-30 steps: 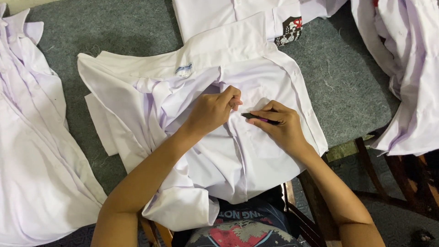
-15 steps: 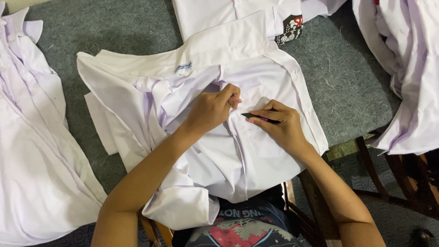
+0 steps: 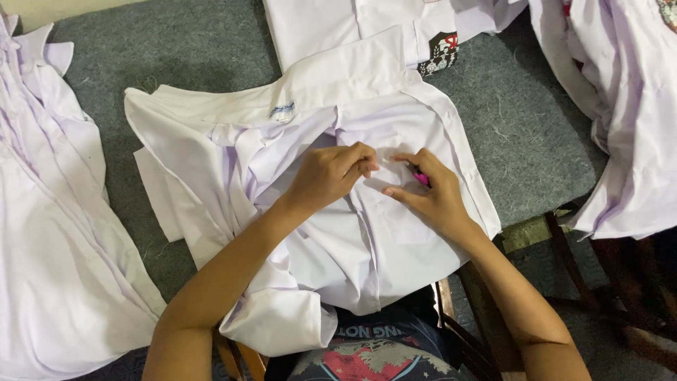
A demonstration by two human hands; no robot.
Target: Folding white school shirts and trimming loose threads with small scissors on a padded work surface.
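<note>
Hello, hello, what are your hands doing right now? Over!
Left hand pinching white shirt front. Right hand holding small pink tool at the fabric. More white shirts piled around on grey table, none in the way.

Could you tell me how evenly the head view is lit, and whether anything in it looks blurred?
Head view: soft, even light, no glare; the white shirt is bright but its folds stay readable. Faint shadows lie under the left hand and right hand. The fingertips look slightly soft; the grey table cover is sharp.

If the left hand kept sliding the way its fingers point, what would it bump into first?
Probably the right hand: the left hand points rightward across the white shirt, and their fingertips already nearly meet.
</note>
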